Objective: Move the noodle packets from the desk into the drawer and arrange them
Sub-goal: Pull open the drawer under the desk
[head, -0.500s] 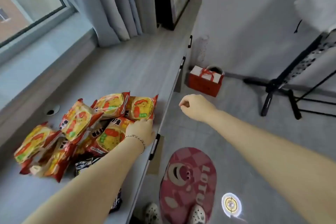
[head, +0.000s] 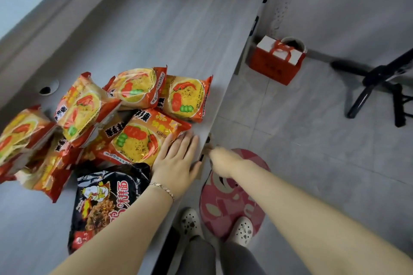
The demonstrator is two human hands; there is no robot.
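Note:
Several orange-and-yellow noodle packets (head: 138, 138) lie heaped on the grey desk (head: 169, 29), with a black noodle packet (head: 105, 203) nearer to me. My left hand (head: 176, 158) rests flat, fingers spread, on the desk edge, its fingertips on the nearest orange packet. My right hand (head: 225, 158), blurred, is at the black drawer handle (head: 204, 152) on the desk's front face; its fingers look curled at the handle, but the grip is unclear. The drawer looks closed.
On the floor stand a red gift bag (head: 274, 67) by the wall and a black tripod stand (head: 377, 87) at the right. A pink round mat (head: 230, 198) lies under my feet in white clogs. More black handles (head: 254, 27) run along the desk front.
The view tilted down and closer. My right hand dropped from mid-air to the drawer handle. My left hand flattened beside the packets at the desk edge.

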